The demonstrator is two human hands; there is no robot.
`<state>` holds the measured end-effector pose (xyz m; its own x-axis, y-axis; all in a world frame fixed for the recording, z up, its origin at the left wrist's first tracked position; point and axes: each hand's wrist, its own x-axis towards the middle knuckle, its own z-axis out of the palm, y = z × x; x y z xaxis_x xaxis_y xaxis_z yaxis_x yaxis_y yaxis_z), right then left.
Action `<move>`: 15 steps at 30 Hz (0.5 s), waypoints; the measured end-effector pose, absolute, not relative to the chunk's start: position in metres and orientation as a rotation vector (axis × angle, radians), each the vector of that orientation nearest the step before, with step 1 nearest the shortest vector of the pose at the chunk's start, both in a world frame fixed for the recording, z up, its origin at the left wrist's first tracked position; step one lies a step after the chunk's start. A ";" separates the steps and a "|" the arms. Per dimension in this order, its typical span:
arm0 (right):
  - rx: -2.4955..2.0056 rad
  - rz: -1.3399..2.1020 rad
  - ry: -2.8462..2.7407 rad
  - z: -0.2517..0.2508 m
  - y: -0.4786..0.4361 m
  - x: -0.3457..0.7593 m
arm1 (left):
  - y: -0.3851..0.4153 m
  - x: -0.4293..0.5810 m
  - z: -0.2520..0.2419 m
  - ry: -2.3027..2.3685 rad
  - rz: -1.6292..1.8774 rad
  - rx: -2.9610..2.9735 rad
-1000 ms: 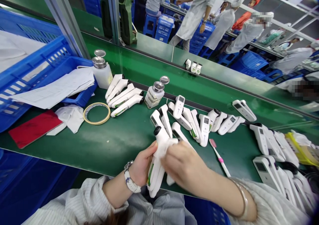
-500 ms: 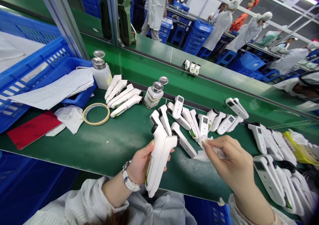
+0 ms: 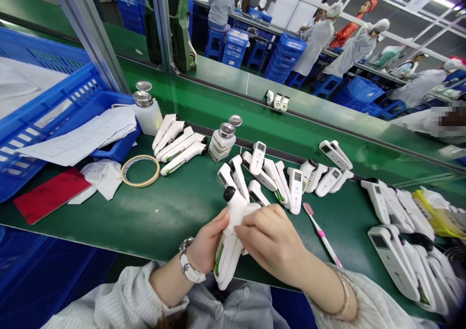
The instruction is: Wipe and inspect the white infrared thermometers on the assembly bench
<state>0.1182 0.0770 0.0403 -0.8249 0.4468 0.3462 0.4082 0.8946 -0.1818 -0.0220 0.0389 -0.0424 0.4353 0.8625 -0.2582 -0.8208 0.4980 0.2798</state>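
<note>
My left hand [image 3: 207, 244] is closed around two white infrared thermometers [image 3: 230, 254] held side by side, the black sensor end of one pointing up and away. My right hand [image 3: 274, 239] is pressed on their upper part, fingers pinched together. The white cloth it held a moment ago is mostly covered by the fingers now. Just beyond both hands, several more thermometers [image 3: 295, 193] lie in a loose row on the green bench. A pink-and-white toothbrush [image 3: 321, 234] rests to the right of my right forearm.
Two pump bottles [image 3: 223, 142] stand at the back ledge, with more thermometers [image 3: 184, 155] between them. At left are a tape roll [image 3: 125, 178], a red booklet [image 3: 51, 195] and a blue crate [image 3: 82, 84] with papers. More thermometers [image 3: 393, 261] fill the right side. Co-workers work beyond.
My right hand has moved left from above the bench onto the thermometers in my left hand. The toothbrush has come into view where the right hand was.
</note>
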 end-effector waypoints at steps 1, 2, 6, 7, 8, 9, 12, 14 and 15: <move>-0.661 0.105 -2.655 0.042 0.081 0.117 | 0.038 -0.022 -0.044 0.395 1.033 0.137; -0.691 0.081 -2.629 0.044 0.087 0.116 | 0.037 -0.021 -0.046 0.396 1.007 0.155; -0.777 0.084 -2.532 0.053 0.109 0.122 | 0.035 -0.022 -0.048 0.381 0.928 0.205; -0.814 0.093 -2.491 0.055 0.113 0.124 | 0.036 -0.023 -0.048 0.375 0.922 0.212; -0.852 0.110 -2.445 0.057 0.115 0.127 | 0.036 -0.023 -0.047 0.371 0.918 0.217; -0.880 0.134 -2.403 0.058 0.115 0.130 | 0.037 -0.024 -0.046 0.367 0.914 0.222; -0.851 0.230 -2.400 0.060 0.108 0.134 | 0.037 -0.024 -0.045 0.367 0.900 0.233; -0.776 0.211 -2.464 0.059 0.101 0.133 | 0.037 -0.024 -0.047 0.379 0.890 0.237; -0.757 0.184 -2.501 0.059 0.099 0.132 | 0.036 -0.024 -0.048 0.387 0.886 0.239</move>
<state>0.1319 0.0987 0.0591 -0.7110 0.5504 0.4377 0.4803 0.8347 -0.2696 -0.0235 0.0364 -0.0476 0.5697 0.7894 -0.2288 -0.7041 0.6124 0.3594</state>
